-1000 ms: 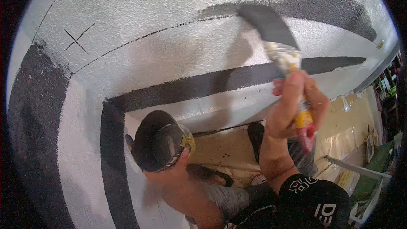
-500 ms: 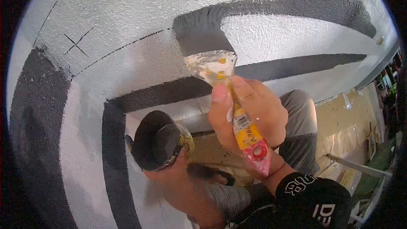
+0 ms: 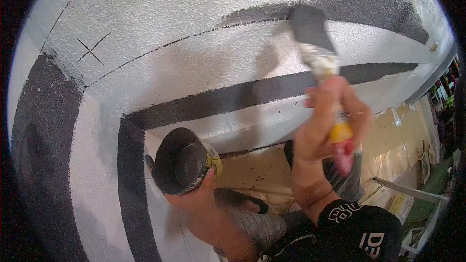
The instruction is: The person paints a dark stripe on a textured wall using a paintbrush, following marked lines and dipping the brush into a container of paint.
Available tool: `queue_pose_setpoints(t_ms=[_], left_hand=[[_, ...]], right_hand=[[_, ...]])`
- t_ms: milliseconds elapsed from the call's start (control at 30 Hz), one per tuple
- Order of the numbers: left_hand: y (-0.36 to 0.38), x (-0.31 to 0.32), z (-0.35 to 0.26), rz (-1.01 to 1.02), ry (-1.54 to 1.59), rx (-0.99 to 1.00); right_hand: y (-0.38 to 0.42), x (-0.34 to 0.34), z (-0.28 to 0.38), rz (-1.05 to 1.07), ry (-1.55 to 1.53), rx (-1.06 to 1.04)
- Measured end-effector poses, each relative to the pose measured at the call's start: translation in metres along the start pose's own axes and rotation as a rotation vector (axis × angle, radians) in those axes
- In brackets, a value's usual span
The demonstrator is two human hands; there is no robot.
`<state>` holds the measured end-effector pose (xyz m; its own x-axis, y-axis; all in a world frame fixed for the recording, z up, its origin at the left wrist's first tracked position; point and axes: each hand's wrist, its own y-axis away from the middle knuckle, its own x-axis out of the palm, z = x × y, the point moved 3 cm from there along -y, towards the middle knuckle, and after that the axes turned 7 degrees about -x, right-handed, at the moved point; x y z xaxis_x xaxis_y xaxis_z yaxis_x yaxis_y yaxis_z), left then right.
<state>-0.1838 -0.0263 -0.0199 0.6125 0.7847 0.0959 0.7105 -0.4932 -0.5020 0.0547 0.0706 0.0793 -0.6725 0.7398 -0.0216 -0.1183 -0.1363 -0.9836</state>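
Note:
My right hand (image 3: 335, 116) is closed round the handle of a wide paintbrush (image 3: 318, 60), a little blurred by motion. Dark paint covers the bristles, whose tip lies over the lower edge of a dark grey curved band (image 3: 364, 5) on the white textured wall (image 3: 160, 9). A thin dashed line runs left from that band. Lower left, my left hand (image 3: 204, 189) grips a round paint container (image 3: 179, 161) that is tilted, with dark grey paint inside.
Dark straight bands (image 3: 131, 179) and a drawn cross (image 3: 91, 51) mark the wall. Brown sheeting (image 3: 393, 140) covers the floor. A metal frame (image 3: 412, 189) stands at the lower right, beside green material. My legs are below.
My right hand and the brush have moved right along the curved band. Where the bristles were, a thinner grey painted stretch shows. My left hand and the container have hardly moved.

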Motion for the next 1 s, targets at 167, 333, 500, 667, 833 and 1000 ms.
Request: queue_pose_setpoints(t_ms=[167, 333, 500, 667, 833, 1000], left_hand=[[0.004, -0.007, 0.005, -0.023, -0.108, 0.025], [0.001, -0.002, -0.005, -0.054, 0.003, -0.106], [-0.004, 0.003, -0.020, 0.019, 0.029, -0.096], [-0.006, 0.004, -0.010, 0.006, 0.070, -0.055], [-0.001, -0.004, 0.003, -0.011, -0.078, -0.010], [-0.002, -0.003, 0.006, -0.009, 0.034, -0.011]], right_hand=[[-0.010, 0.040, 0.059, -0.104, -0.171, -0.182], [-0.020, 0.018, 0.059, 0.181, -0.070, -0.060], [-0.009, -0.003, 0.006, -0.216, -0.124, 0.352], [-0.019, -0.004, 0.001, -0.540, -0.164, 0.462], [-0.012, 0.021, 0.042, 0.093, -0.031, 0.013], [-0.024, 0.044, 0.071, -0.007, -0.346, -0.118]])
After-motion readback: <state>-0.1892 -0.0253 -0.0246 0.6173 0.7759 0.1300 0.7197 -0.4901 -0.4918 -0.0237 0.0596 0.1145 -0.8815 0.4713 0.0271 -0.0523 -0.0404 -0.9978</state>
